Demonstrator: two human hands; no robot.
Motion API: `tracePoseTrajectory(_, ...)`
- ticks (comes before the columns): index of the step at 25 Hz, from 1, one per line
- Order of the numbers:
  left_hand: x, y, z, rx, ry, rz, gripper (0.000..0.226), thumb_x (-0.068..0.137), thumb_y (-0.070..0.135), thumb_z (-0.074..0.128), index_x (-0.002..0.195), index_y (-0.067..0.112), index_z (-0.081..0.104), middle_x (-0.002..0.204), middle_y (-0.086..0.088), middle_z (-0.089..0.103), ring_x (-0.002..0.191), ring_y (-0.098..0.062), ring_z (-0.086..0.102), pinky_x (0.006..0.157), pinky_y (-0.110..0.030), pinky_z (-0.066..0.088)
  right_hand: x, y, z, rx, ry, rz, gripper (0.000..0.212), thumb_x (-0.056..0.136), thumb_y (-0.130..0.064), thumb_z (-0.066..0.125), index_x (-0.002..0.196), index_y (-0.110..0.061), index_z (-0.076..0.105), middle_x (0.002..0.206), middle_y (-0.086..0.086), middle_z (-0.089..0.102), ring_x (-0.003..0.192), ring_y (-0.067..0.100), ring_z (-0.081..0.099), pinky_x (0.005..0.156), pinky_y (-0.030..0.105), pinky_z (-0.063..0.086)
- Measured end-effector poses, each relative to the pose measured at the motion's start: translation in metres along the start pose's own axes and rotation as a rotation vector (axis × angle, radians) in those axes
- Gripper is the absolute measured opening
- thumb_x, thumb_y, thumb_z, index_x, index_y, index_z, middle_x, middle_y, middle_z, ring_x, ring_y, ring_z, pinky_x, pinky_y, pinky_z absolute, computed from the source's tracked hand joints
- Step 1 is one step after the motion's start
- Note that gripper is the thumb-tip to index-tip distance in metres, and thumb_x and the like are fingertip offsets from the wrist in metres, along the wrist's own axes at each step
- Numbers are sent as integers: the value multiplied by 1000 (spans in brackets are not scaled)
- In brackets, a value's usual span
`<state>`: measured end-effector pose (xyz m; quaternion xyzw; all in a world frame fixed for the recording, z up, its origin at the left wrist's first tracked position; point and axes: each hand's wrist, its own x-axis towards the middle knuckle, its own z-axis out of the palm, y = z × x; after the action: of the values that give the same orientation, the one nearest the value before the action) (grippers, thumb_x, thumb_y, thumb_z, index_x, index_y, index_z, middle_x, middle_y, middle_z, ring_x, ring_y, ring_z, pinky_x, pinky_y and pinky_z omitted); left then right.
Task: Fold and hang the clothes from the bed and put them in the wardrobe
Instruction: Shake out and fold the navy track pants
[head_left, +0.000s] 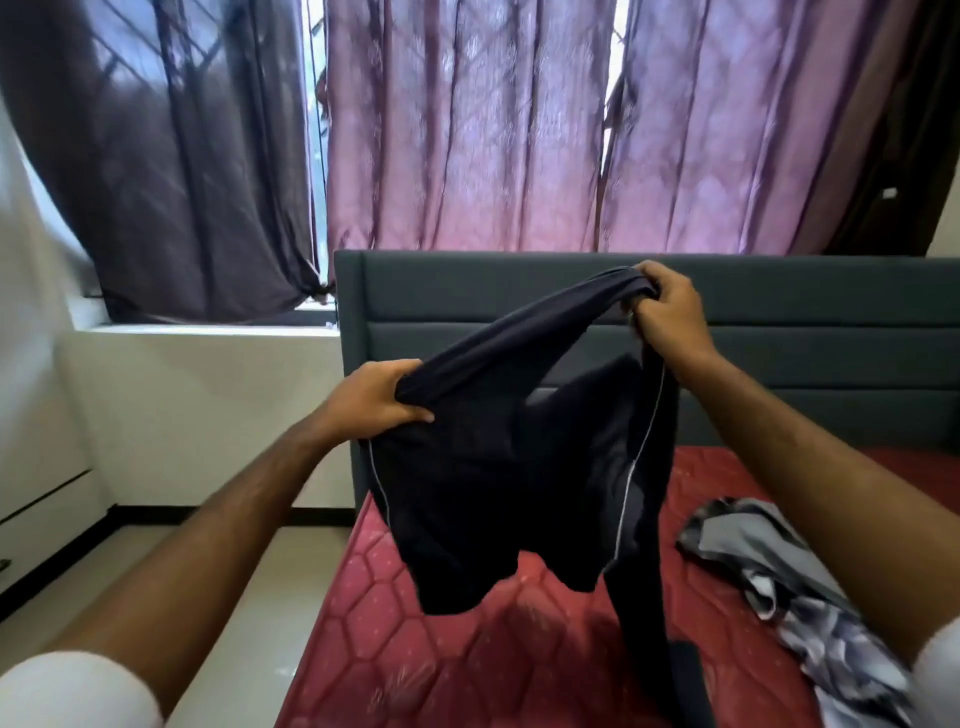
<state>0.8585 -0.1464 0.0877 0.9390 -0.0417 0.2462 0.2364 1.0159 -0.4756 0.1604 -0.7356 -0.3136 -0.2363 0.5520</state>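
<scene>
Fingers of the left hand are curled round the waistband of the black shorts, gripping it at the left end. Right hand grips the opposite end of the same waistband, fingers clenched on the bunched fabric, higher and farther than the left. Black shorts hang in the air above the red mattress, both legs dangling, with a thin pale stripe down each side seam. A grey patterned garment lies crumpled on the mattress at the right. Grey headboard stands at the far side, purple curtains behind it.
</scene>
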Motion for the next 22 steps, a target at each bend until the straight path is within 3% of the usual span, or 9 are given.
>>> tracePoseTrajectory(3, -62, -40, 32, -279, -465, -232, 33, 78, 4, 85, 109, 11, 74, 98, 3, 78, 94, -15, 74, 83, -30, 59, -67, 10, 3, 84, -860, 187, 18, 87, 12, 57, 95, -3, 64, 67, 7, 63, 46, 11, 52, 43, 21, 42)
tracePoseTrajectory(5, -112, -66, 74, -277, -946, -360, 27, 79, 3, 82, 103, 12, 75, 88, 7, 77, 85, -13, 73, 72, -22, 57, -132, 39, 19, 65, -1589, 472, 25, 93, 4, 64, 118, 1, 61, 93, 8, 73, 74, 17, 69, 65, 29, 58)
tracePoseTrajectory(7, -160, -89, 116, -314, -1304, -496, 32, 80, 6, 81, 111, 12, 73, 90, 5, 74, 82, -11, 72, 66, -26, 60, -191, 81, 50, -9, -1947, 685, 37, 97, -10, 64, 133, -5, 58, 111, 6, 72, 95, 16, 70, 84, 31, 57)
tracePoseTrajectory(9, -187, -110, 148, -400, -1358, -580, 38, 86, 6, 74, 123, 6, 67, 106, -5, 73, 91, -17, 72, 70, -34, 62, -225, 119, 83, -179, -1842, 636, 34, 95, -26, 68, 126, -12, 63, 110, 4, 70, 99, 15, 67, 85, 30, 54)
tracePoseTrajectory(12, -198, -137, 184, -330, -895, -563, 19, 89, 12, 67, 108, 12, 69, 109, -7, 72, 98, -20, 70, 75, -32, 57, -240, 157, 128, -390, -1401, 401, 25, 95, -24, 69, 117, -13, 67, 112, 9, 71, 109, 29, 67, 92, 39, 54)
tracePoseTrajectory(15, -205, -171, 220, 25, -536, -496, 32, 83, 30, 74, 109, 16, 63, 115, -7, 68, 110, -28, 65, 91, -37, 52, -248, 193, 158, -597, -1114, 321, 59, 89, -37, 74, 139, -14, 54, 135, 12, 57, 128, 34, 54, 106, 42, 44)
tracePoseTrajectory(18, -227, -186, 247, -57, -553, -625, 69, 75, 37, 87, 126, 5, 53, 121, -5, 61, 113, -25, 61, 93, -37, 49, -267, 219, 170, -788, -1189, 348, 82, 82, -50, 75, 151, -29, 37, 146, 8, 45, 138, 34, 41, 110, 52, 35)
tracePoseTrajectory(20, -238, -178, 252, -233, -596, -646, 74, 69, 40, 90, 127, 8, 56, 121, 3, 65, 113, -19, 64, 98, -38, 51, -283, 222, 169, -865, -1269, 174, 57, 88, -38, 68, 138, -23, 46, 138, 9, 55, 130, 34, 51, 99, 46, 42)
tracePoseTrajectory(22, -241, -167, 251, -373, -605, -569, 56, 74, 42, 87, 118, 17, 65, 111, 11, 73, 103, -5, 68, 95, -35, 54, -294, 216, 163, -875, -1193, -81, 30, 88, -31, 61, 114, -21, 52, 117, 6, 67, 113, 31, 63, 84, 41, 44)
